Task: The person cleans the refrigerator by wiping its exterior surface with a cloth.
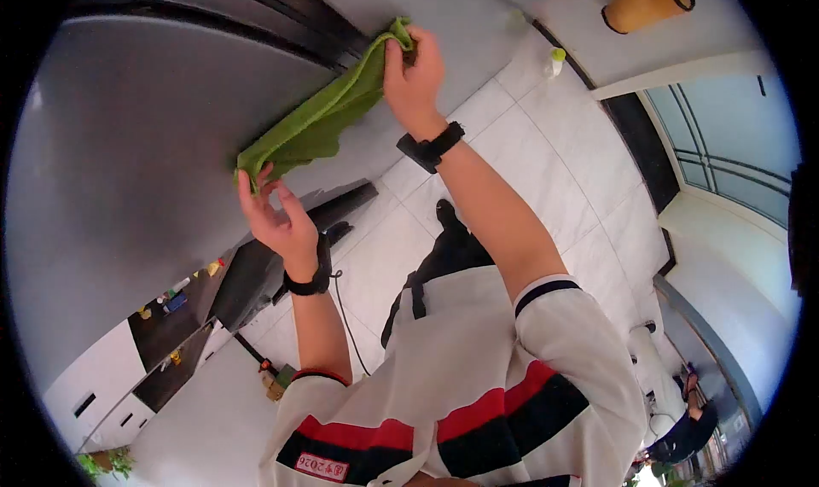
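A green cloth (320, 116) is stretched between my two hands in front of a large grey surface (153, 120) with dark slots at its top. My left hand (277, 218) pinches the cloth's lower-left corner between thumb and fingers. Its upper-right end is gripped by my right hand (416, 77), thumb against the fingers. Black bands circle both wrists. The cloth's lower edge hangs loose between the hands. Whether the cloth touches the grey surface cannot be made out.
White floor tiles (546, 163) lie below. A bottle with a green cap (555, 62) stands near the wall. A glass-paned door (725, 145) is at the right. Small items sit on a dark shelf (162, 342). Another person (687, 431) is at the lower right.
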A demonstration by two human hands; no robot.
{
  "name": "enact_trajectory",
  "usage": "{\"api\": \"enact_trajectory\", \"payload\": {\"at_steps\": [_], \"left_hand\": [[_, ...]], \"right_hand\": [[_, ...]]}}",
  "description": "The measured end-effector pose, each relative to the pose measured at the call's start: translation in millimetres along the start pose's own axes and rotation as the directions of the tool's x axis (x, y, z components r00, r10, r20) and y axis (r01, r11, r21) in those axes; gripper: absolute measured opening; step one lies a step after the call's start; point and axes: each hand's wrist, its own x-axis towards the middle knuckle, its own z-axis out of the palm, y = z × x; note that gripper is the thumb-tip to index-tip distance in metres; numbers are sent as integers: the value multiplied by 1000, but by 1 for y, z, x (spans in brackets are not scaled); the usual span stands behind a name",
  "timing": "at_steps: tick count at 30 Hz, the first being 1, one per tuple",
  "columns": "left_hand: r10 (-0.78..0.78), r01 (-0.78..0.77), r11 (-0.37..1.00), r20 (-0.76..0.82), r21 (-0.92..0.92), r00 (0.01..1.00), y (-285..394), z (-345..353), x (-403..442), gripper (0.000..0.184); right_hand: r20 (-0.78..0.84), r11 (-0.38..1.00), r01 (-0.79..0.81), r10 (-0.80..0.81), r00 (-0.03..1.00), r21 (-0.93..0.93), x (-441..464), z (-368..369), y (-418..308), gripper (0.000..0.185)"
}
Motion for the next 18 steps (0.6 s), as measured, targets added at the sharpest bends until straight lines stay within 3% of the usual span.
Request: {"api": "enact_trajectory", "payload": {"at_steps": [1, 4, 7, 10, 13, 18], "left_hand": [[12, -12, 1000, -11, 12, 1000, -1, 1, 2, 54], [-29, 30, 999, 20, -39, 999, -10, 4, -3, 53], [-73, 68, 996, 104, 53, 992, -13, 10, -7, 53], [-24, 20, 999, 86, 41, 996, -5, 25, -5, 54], [-84, 84, 996, 50, 3, 995, 1, 29, -5, 54], [-57, 58, 998, 59, -8, 997, -6, 23, -2, 53]], "right_hand": [[-3, 996, 82, -82, 997, -15, -2, 3, 13, 23], [95, 991, 108, -100, 990, -82, -19, -7, 35, 21], [152, 976, 62, -30, 988, -207, -42, -16, 65, 20], [231, 975, 35, 17, 973, -218, -47, -29, 72, 22], [242, 961, 77, -11, 970, -265, -38, -29, 57, 24], [145, 980, 195, -198, 969, 38, 3, -5, -2, 26]]}}
